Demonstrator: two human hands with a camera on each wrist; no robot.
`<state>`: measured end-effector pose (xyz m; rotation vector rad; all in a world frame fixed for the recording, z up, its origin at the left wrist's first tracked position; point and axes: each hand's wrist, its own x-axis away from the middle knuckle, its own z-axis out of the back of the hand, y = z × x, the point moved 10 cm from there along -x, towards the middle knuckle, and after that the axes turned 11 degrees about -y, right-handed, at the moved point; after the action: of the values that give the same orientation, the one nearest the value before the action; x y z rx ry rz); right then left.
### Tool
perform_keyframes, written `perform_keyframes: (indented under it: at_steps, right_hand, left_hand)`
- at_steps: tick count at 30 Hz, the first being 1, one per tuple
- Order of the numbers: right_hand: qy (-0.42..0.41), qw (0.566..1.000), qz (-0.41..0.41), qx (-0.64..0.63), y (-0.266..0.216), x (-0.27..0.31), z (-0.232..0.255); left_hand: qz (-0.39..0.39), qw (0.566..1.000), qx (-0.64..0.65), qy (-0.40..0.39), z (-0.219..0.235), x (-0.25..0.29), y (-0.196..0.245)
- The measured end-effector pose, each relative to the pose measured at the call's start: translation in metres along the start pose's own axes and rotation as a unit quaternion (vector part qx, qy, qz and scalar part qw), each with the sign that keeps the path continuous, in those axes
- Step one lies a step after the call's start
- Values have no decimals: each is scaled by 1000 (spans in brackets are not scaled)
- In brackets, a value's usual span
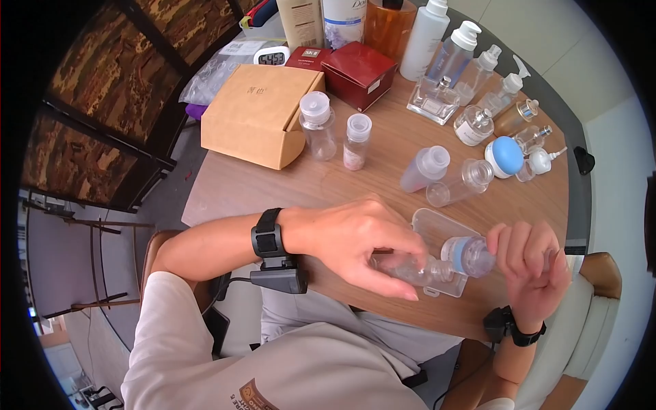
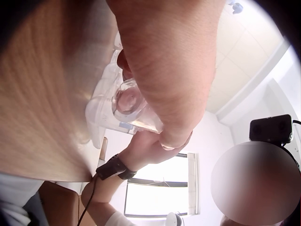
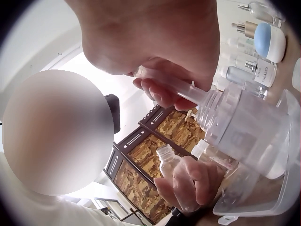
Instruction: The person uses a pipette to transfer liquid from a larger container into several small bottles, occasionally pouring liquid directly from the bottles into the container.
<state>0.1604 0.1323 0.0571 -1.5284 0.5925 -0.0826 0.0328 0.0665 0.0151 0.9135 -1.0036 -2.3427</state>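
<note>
My left hand (image 1: 359,239) grips a small clear bottle (image 1: 408,268). In the right wrist view this bottle's uncapped threaded neck (image 3: 165,152) rises above the fingers. My right hand (image 1: 529,266) has its fingers curled round a translucent tube (image 3: 176,88), like a dropper. The tube's lower end meets the threaded mouth of a wider translucent bottle (image 3: 249,129) with a blue band. That wider bottle stands at an open clear plastic case (image 1: 437,222) near the table's front edge. The tube's upper end is hidden in the hand.
Two capless bottles, one frosted (image 1: 425,169) and one clear (image 1: 461,183), stand beyond the case. A cardboard box (image 1: 256,113), a clear bottle (image 1: 318,130) and a small vial (image 1: 357,141) are farther left. Several pump and perfume bottles, including a blue-lidded jar (image 1: 504,156), line the far right.
</note>
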Motion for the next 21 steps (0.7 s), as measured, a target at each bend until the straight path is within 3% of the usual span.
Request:
perform_keyframes:
  at_steps: [16,19,21]
  right_hand:
    - [-19,998,-43,35,5,3,-7]
    - [-44,999,5,15,-2,2,-12]
    - [-30,999,-31,18,3,3,-8]
  left_hand:
    - [1,1000,2,1,-2,1,0]
    - [4,1000,7,0,-2,0,0]
    - [5,1000,1,9,-1,0,-2]
